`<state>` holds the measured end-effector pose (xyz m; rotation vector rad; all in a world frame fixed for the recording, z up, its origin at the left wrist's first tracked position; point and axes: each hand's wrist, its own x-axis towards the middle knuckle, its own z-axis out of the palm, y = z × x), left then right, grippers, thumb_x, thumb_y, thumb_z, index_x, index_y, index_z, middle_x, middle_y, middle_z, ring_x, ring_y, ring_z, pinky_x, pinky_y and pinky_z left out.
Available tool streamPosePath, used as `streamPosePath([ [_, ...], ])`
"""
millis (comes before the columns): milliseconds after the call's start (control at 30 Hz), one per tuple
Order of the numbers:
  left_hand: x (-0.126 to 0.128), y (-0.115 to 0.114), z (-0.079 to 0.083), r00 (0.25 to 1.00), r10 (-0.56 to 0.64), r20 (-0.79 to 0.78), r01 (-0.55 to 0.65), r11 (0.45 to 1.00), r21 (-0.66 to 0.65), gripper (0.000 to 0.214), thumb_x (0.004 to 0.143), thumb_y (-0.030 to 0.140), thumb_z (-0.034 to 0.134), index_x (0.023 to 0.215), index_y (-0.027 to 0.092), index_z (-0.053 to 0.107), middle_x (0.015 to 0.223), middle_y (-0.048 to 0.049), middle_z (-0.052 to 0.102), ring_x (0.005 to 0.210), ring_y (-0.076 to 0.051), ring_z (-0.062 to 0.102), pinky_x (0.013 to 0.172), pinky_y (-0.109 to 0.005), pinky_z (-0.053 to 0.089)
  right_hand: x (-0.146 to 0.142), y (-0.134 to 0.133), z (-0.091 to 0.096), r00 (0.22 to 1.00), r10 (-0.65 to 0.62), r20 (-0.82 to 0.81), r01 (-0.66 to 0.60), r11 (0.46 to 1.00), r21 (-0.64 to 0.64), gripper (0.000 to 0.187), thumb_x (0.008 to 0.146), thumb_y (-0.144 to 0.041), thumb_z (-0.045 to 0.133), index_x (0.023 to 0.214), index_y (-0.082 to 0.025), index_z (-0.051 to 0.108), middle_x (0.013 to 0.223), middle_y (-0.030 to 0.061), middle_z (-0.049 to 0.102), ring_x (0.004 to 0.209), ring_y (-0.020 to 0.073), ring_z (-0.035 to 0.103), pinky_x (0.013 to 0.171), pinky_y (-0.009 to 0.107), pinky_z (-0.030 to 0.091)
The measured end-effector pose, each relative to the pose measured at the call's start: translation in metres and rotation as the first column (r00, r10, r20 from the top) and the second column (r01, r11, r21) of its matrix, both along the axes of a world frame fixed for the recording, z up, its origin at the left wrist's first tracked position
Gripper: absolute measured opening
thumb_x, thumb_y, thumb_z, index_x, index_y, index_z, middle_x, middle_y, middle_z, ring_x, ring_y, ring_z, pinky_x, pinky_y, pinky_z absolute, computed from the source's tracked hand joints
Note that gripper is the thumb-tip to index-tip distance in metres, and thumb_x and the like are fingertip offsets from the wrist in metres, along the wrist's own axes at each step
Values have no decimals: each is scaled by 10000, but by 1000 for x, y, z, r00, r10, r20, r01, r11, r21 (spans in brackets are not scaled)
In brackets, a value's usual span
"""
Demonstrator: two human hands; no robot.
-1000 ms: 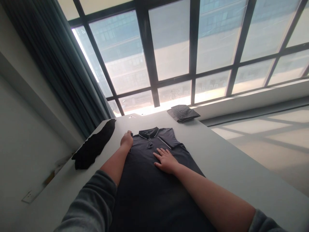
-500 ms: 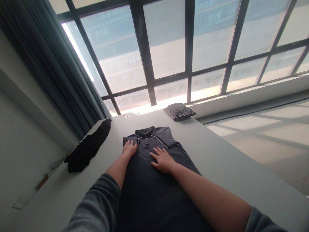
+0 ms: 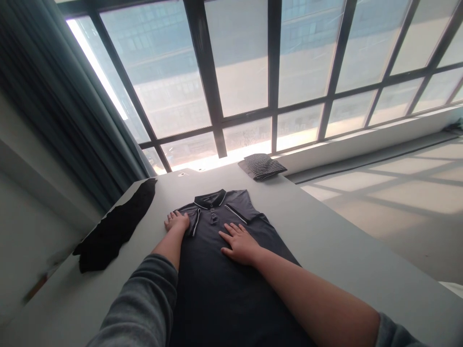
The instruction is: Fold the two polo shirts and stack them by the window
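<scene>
A dark grey polo shirt (image 3: 224, 284) lies front up on the white table (image 3: 336, 250), its black collar trimmed in white and pointing away from me. Both short sleeves are folded inward over the chest, showing white-edged cuffs. My left hand (image 3: 177, 220) rests at the shirt's left shoulder edge, beside the folded sleeve, fingers stretched out. On the chest, below the button placket, my right hand (image 3: 239, 243) lies flat with its fingers spread. Neither hand grips the cloth. The shirt's lower end runs out of view under my forearms.
A crumpled black cloth (image 3: 117, 229) lies along the table's left edge. Near the far edge sits a folded striped fabric item (image 3: 263, 166). Beyond stand tall windows (image 3: 238, 62), with a blue-grey curtain (image 3: 72, 96) at the left. Sunlit floor (image 3: 398, 193) is to the right.
My left hand has slid outward to the left, off the folded sleeve to the shoulder edge, so more of the white-edged cuff shows. My right hand stays on the chest. The view has shifted slightly.
</scene>
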<state>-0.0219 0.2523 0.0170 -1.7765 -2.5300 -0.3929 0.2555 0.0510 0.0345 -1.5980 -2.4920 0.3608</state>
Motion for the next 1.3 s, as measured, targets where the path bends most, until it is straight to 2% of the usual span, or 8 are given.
streamPosePath([
  [100,10,1,3,1000,3,-17,-2,999,34,688,1022,381,221,1604,27,320,1675,-247,292,1598,-320,185,1274,-531,209,0,1,-1,1000,-3,-4,3,1000,2,750,987,-650,414,1650,-314,315,1725,49,83,1626,299,65,1331,508,39],
  [233,37,-6,4,990,-136,-38,138,989,59,812,1014,548,253,1598,-13,313,1700,-259,199,1595,-356,179,1284,-492,193,-1,2,-4,1000,-5,-2,5,1000,14,745,985,-647,423,1646,-316,327,1724,49,90,1625,303,72,1329,515,40],
  [400,69,-35,-11,916,-400,-36,400,916,10,733,1037,585,205,1626,170,341,1719,-137,228,1582,-319,247,1258,-528,259,0,3,-6,1000,-11,-4,11,1000,29,743,982,-636,437,1642,-308,340,1722,55,98,1624,296,83,1331,500,54],
  [467,74,-47,-17,890,-454,-50,455,891,5,729,1044,579,200,1620,159,351,1723,-130,214,1598,-313,198,1272,-546,218,0,2,-6,1000,-10,-3,10,999,36,738,981,-632,441,1638,-306,351,1720,60,113,1623,293,91,1332,495,56],
  [600,75,-59,-18,871,-485,-80,488,873,17,753,1051,562,201,1617,84,333,1720,-170,195,1609,-311,154,1290,-524,178,-1,2,-6,1000,-10,0,10,999,41,740,980,-636,434,1637,-306,351,1720,58,117,1624,289,88,1332,493,52],
  [800,74,-79,-11,865,-491,-104,497,866,48,707,1061,515,241,1597,75,379,1689,-176,292,1585,-306,248,1281,-492,240,0,3,-7,1000,-3,7,3,999,41,745,979,-637,429,1641,-307,341,1721,56,106,1624,285,92,1331,496,52],
  [1000,39,-143,-34,890,-427,-160,446,887,118,713,1048,474,362,1595,17,367,1681,-220,284,1579,-367,239,1282,-506,250,0,1,-5,1000,1,8,-2,999,43,748,981,-646,417,1643,-306,337,1721,52,111,1623,284,96,1331,493,55],
  [1300,-37,-274,-67,807,-577,-127,584,812,25,616,1060,505,346,1626,264,361,1707,-60,265,1581,-303,259,1278,-544,278,0,1,-4,1000,1,22,-2,999,37,744,987,-648,411,1645,-309,331,1723,45,102,1623,293,88,1328,492,53],
])
